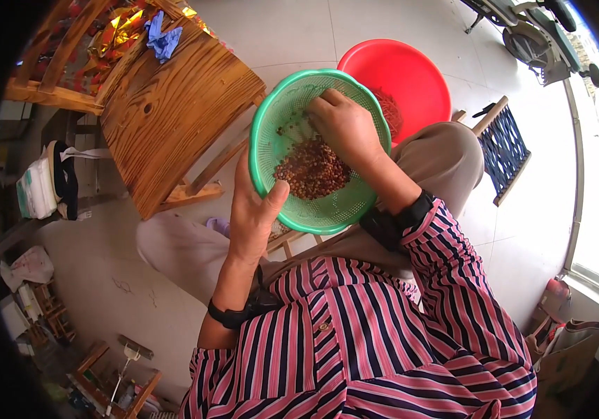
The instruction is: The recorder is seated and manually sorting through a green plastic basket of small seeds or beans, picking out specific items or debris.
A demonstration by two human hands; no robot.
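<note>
My left hand (252,209) grips the near left rim of a green plastic sieve basket (278,119), thumb hooked over the edge, holding it tilted above my lap. Inside lies a heap of small reddish-brown seeds or peppercorns (310,171). My right hand (345,126) reaches down into the basket, fingers curled and resting on the heap's upper edge. Whether it pinches any of the grains is hidden by the fingers.
A red plastic basin (401,73) with some red strands stands on the tiled floor beyond the basket. A wooden stool-like table (174,105) is at the left, a blue rag (162,38) on it. A small blue woven stool (502,150) stands to the right.
</note>
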